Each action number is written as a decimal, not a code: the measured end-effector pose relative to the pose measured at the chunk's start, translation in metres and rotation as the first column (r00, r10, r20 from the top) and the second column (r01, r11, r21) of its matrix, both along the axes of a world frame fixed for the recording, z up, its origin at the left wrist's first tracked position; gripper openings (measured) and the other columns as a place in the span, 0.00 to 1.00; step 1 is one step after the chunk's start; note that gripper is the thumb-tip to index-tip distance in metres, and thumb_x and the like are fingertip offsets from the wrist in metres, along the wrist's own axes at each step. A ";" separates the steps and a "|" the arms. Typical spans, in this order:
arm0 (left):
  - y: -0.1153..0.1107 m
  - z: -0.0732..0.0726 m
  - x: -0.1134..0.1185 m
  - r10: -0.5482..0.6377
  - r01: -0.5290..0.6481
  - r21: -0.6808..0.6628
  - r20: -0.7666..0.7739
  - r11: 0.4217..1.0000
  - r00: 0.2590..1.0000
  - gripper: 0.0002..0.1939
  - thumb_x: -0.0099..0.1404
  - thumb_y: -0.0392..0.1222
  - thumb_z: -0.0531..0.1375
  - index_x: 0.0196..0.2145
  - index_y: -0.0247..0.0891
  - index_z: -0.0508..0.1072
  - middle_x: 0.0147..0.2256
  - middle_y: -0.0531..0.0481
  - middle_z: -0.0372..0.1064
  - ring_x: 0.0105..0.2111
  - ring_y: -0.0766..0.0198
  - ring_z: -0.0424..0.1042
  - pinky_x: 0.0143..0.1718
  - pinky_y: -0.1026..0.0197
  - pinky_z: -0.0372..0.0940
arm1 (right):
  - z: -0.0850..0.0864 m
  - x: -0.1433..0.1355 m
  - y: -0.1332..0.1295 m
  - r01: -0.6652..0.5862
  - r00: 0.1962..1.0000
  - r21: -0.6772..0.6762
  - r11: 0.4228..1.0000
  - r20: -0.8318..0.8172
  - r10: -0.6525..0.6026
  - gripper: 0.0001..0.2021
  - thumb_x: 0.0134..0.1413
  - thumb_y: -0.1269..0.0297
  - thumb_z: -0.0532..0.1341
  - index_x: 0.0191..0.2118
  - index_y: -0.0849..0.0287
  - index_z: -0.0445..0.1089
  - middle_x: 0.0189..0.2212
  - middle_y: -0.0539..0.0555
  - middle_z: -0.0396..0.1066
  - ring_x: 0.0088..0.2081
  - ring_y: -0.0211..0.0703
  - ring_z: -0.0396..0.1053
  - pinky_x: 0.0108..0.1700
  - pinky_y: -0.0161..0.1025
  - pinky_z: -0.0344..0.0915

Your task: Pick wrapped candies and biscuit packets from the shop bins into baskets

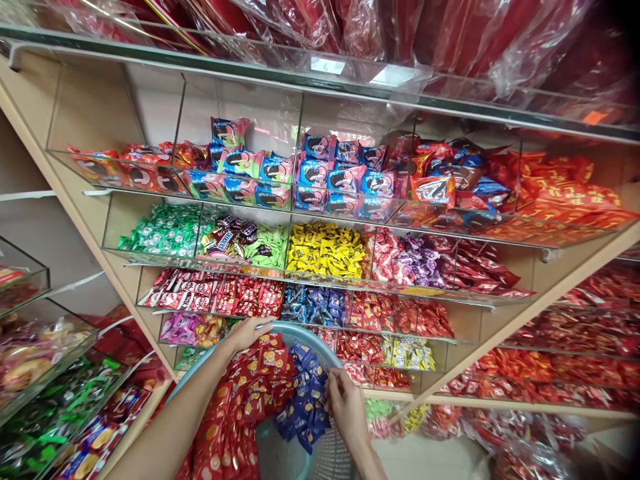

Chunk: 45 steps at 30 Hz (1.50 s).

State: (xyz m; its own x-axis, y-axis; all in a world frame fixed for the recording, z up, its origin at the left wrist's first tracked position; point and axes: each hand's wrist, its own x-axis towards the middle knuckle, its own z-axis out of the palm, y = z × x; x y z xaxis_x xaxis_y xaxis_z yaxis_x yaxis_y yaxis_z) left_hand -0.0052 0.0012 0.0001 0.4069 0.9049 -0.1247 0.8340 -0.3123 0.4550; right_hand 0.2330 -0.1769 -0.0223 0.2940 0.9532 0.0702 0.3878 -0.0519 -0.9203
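Observation:
A large teal plastic basket [300, 330] is low in the middle, tilted against the shelf front. Inside it lie a heap of red candy packets [240, 407] on the left and a smaller pile of blue packets [305, 400] on the right. My left hand [249, 333] is wrapped over the far rim of the basket, its fingers closed on it. At the basket's right side, beside the blue packets, is my right hand [345, 400], fingers curled together; what they pinch, if anything, is too small to tell.
Shelves with clear dividers [300, 200] rise in front, holding cookies, yellow candies [327, 250], green candies [165, 230] and red packets. More bins stand left [55, 400] and right [550, 367]. Plastic-wrapped red goods [350, 27] lie on the top glass shelf.

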 end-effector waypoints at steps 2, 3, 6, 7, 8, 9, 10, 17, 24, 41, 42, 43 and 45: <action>0.000 0.000 0.000 0.001 -0.002 -0.005 -0.004 1.000 1.000 0.31 0.54 0.68 0.41 0.53 0.61 0.56 0.50 0.57 0.64 0.50 0.50 0.62 0.45 0.54 0.58 | 0.002 0.003 0.004 -0.029 0.996 0.002 1.000 -0.085 0.029 0.18 0.53 0.48 0.47 0.35 0.58 0.63 0.15 0.48 0.63 0.15 0.39 0.62 0.17 0.33 0.57; 0.000 0.000 0.000 0.000 0.000 -0.005 0.000 1.000 1.000 0.30 0.54 0.68 0.41 0.53 0.61 0.56 0.50 0.58 0.64 0.50 0.51 0.62 0.46 0.54 0.58 | 0.005 0.004 0.009 -0.043 0.991 0.009 0.999 -0.127 0.044 0.18 0.53 0.49 0.47 0.35 0.59 0.62 0.16 0.48 0.63 0.14 0.38 0.62 0.16 0.33 0.57; 0.000 0.000 0.000 -0.006 0.006 -0.007 0.021 1.000 1.000 0.30 0.54 0.67 0.41 0.52 0.61 0.58 0.51 0.59 0.63 0.51 0.53 0.62 0.48 0.57 0.57 | 0.019 0.012 0.032 -0.056 0.981 0.055 0.997 -0.182 0.065 0.17 0.52 0.50 0.49 0.35 0.60 0.61 0.17 0.48 0.63 0.14 0.36 0.61 0.15 0.33 0.57; -0.001 0.000 0.001 -0.006 0.006 -0.009 0.021 1.000 1.000 0.30 0.54 0.67 0.42 0.52 0.60 0.58 0.51 0.59 0.63 0.51 0.54 0.61 0.48 0.58 0.57 | 0.024 0.014 0.044 -0.053 0.982 0.074 0.996 -0.175 0.065 0.16 0.51 0.51 0.49 0.36 0.60 0.61 0.18 0.48 0.64 0.14 0.36 0.61 0.16 0.33 0.58; -0.001 0.000 0.001 -0.008 0.008 -0.014 0.016 1.000 1.000 0.30 0.54 0.67 0.42 0.52 0.60 0.58 0.51 0.59 0.64 0.51 0.54 0.62 0.47 0.58 0.57 | 0.030 0.017 0.057 -0.041 0.985 0.090 0.995 -0.161 0.055 0.16 0.51 0.52 0.50 0.38 0.61 0.60 0.20 0.49 0.65 0.16 0.37 0.62 0.16 0.33 0.59; -0.001 0.000 0.001 -0.009 0.009 -0.014 0.011 1.000 1.000 0.30 0.54 0.67 0.42 0.52 0.60 0.58 0.50 0.59 0.64 0.51 0.53 0.62 0.47 0.57 0.58 | 0.035 0.019 0.071 -0.034 0.991 0.103 0.994 -0.129 0.047 0.16 0.51 0.54 0.49 0.40 0.61 0.59 0.23 0.50 0.67 0.17 0.37 0.64 0.17 0.33 0.60; 0.000 -0.001 0.000 -0.008 0.008 -0.011 0.007 1.000 1.000 0.29 0.54 0.67 0.42 0.52 0.61 0.58 0.50 0.59 0.64 0.50 0.53 0.62 0.46 0.57 0.58 | 0.039 0.021 0.086 -0.035 0.997 0.109 0.993 -0.067 0.042 0.17 0.52 0.55 0.49 0.42 0.62 0.58 0.26 0.52 0.68 0.19 0.37 0.65 0.19 0.34 0.62; 0.000 0.000 0.000 -0.024 0.024 0.008 0.021 1.000 0.999 0.29 0.55 0.67 0.41 0.52 0.62 0.57 0.50 0.60 0.64 0.50 0.53 0.63 0.46 0.56 0.58 | 0.048 0.039 0.168 0.036 0.738 0.057 0.998 0.672 -0.065 0.19 0.52 0.70 0.47 0.51 0.65 0.56 0.49 0.63 0.60 0.49 0.45 0.60 0.50 0.38 0.57; -0.004 0.006 0.000 -0.007 0.007 -0.005 0.019 1.000 1.000 0.28 0.56 0.66 0.41 0.52 0.62 0.58 0.50 0.59 0.64 0.50 0.52 0.62 0.46 0.55 0.58 | 0.044 0.051 0.199 -0.004 0.553 -0.202 0.979 0.816 0.171 0.31 0.44 0.81 0.52 0.57 0.64 0.50 0.54 0.67 0.55 0.56 0.53 0.51 0.53 0.47 0.50; 0.001 -0.005 -0.003 -0.007 0.006 0.006 0.033 1.000 0.999 0.27 0.56 0.64 0.44 0.52 0.61 0.57 0.50 0.61 0.64 0.48 0.53 0.64 0.44 0.58 0.59 | 0.058 0.060 0.172 -0.170 0.402 -0.199 0.965 0.880 0.252 0.36 0.46 0.73 0.56 0.60 0.60 0.40 0.55 0.63 0.53 0.53 0.51 0.54 0.52 0.42 0.50; 0.000 -0.005 -0.002 -0.008 0.007 0.004 0.028 1.000 1.000 0.27 0.56 0.64 0.44 0.53 0.61 0.57 0.50 0.60 0.64 0.48 0.53 0.64 0.44 0.58 0.59 | 0.058 0.061 0.168 -0.205 0.430 -0.174 0.963 0.868 0.248 0.36 0.46 0.72 0.56 0.60 0.61 0.40 0.53 0.62 0.55 0.52 0.50 0.55 0.52 0.42 0.51; 0.000 -0.004 -0.002 -0.010 0.010 0.002 0.025 1.000 1.000 0.27 0.56 0.64 0.44 0.53 0.60 0.57 0.50 0.59 0.65 0.48 0.53 0.64 0.45 0.58 0.58 | 0.058 0.062 0.163 -0.244 0.464 -0.146 0.959 0.851 0.247 0.36 0.46 0.71 0.56 0.60 0.62 0.39 0.51 0.62 0.57 0.51 0.49 0.56 0.52 0.42 0.51; 0.000 -0.003 -0.002 -0.013 0.013 -0.005 0.026 1.000 1.000 0.28 0.56 0.64 0.43 0.53 0.60 0.57 0.50 0.59 0.64 0.49 0.52 0.63 0.45 0.57 0.58 | 0.059 0.064 0.151 -0.318 0.538 -0.090 0.944 0.803 0.257 0.37 0.46 0.70 0.57 0.60 0.61 0.38 0.50 0.61 0.58 0.50 0.48 0.56 0.52 0.42 0.52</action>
